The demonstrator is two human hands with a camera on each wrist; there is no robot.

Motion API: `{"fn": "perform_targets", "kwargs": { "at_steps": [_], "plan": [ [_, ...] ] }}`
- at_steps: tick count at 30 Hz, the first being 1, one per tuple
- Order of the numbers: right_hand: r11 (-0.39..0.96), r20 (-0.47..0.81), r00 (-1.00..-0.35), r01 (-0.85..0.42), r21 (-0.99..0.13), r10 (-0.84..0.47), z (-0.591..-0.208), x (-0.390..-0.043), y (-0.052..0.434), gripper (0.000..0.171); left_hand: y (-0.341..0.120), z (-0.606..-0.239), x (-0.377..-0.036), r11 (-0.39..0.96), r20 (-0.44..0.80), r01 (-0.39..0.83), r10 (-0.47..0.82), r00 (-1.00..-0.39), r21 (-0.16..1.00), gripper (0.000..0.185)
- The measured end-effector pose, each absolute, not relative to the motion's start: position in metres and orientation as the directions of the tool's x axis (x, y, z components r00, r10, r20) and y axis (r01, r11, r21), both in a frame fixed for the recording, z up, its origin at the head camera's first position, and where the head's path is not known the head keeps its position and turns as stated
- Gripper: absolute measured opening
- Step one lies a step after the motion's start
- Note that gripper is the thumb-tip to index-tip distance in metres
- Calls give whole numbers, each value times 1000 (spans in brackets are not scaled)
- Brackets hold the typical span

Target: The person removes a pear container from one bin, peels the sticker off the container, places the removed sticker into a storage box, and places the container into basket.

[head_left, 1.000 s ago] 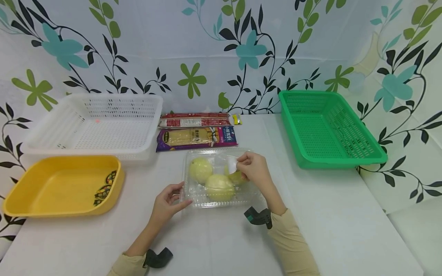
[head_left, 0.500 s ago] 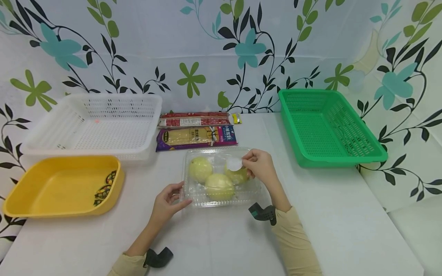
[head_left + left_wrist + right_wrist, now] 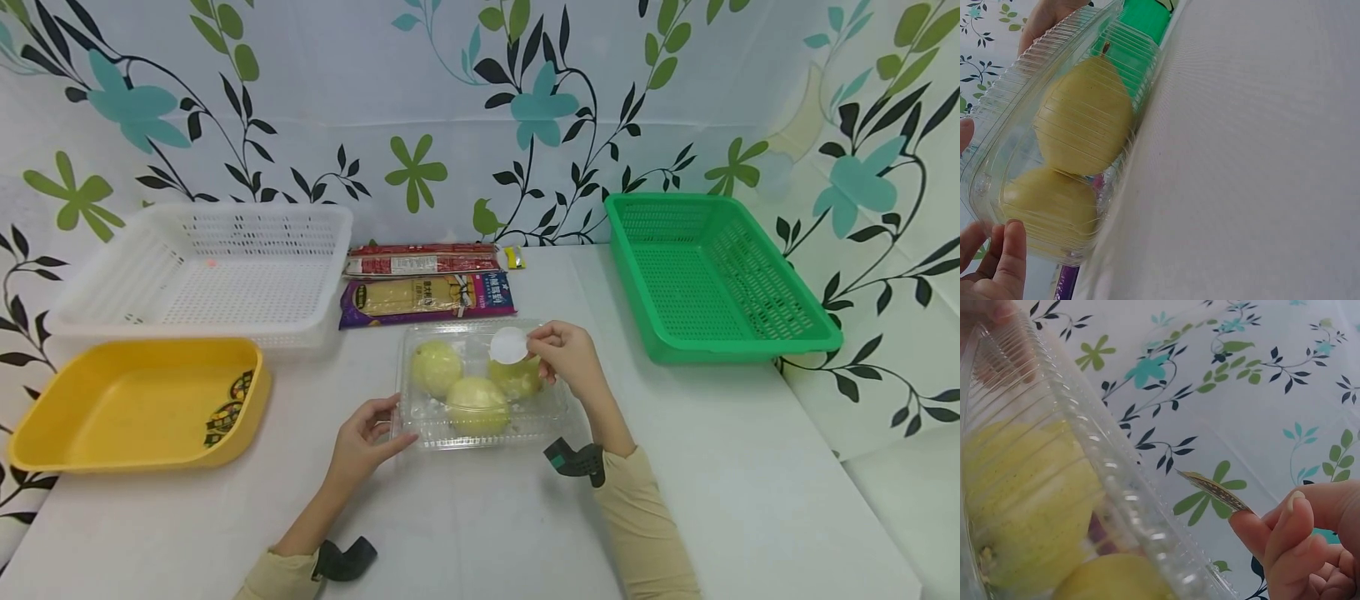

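A clear plastic clamshell box (image 3: 442, 440) sits mid-table with three pale yellow-green pears inside, one at the left (image 3: 437, 370), one in front (image 3: 477, 408), one at the right (image 3: 517, 382). My left hand (image 3: 363, 442) grips the box's left end, thumb at the front corner and fingers along the side. Over the box's right back part, my right hand (image 3: 566, 358) pinches a round label (image 3: 507, 345) between thumb and fingertips. Its white face shows in the head view; the right wrist view shows the label (image 3: 1217, 491) almost edge-on, with a dark patterned side.
Behind the box lie a purple pasta packet (image 3: 427, 300), long red packets (image 3: 422, 261) and a small yellow packet (image 3: 514, 258). A white basket (image 3: 240, 308) and a yellow tray (image 3: 112, 417) holding several dark round labels (image 3: 225, 417) stand left. A green basket (image 3: 742, 354) stands right.
My right hand has moved right and slightly back with the label, whose white face has turned to show as a full circle. My left hand and the box have stayed put.
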State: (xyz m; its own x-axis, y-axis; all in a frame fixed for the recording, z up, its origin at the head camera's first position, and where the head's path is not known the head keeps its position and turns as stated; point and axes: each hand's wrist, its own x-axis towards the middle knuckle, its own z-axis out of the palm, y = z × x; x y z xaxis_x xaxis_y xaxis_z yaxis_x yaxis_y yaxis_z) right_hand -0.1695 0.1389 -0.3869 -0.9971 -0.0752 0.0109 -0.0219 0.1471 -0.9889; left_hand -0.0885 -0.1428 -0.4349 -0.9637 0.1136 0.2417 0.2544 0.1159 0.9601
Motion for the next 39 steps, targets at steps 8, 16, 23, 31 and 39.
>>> {"fn": "perform_targets", "kwargs": {
  "at_steps": [8, 16, 23, 31, 39],
  "plan": [
    [128, -9, -994, -5, -992, -105, -384, -168, 139, 16, -142, -435, -88, 101, 231, 243, 114, -966, 965, 50],
    [162, -15, -987, -10, -987, -158, -372, -170, 131, 16, -150, -447, -96, 157, 177, 196, 131, -976, 968, 58],
    [154, -22, -978, -10, -988, -206, -362, -171, 105, 14, -164, -441, -96, 267, 148, 177, 126, -981, 947, 61],
    [180, -18, -960, -34, -983, -278, -355, -173, 76, 13, -180, -418, -84, 308, 165, 181, 80, -983, 934, 55],
    [65, 24, -931, -50, -997, -364, -348, -172, 51, 11, -220, -437, -83, 284, 320, 296, -40, -946, 912, 52]
  ]
}}
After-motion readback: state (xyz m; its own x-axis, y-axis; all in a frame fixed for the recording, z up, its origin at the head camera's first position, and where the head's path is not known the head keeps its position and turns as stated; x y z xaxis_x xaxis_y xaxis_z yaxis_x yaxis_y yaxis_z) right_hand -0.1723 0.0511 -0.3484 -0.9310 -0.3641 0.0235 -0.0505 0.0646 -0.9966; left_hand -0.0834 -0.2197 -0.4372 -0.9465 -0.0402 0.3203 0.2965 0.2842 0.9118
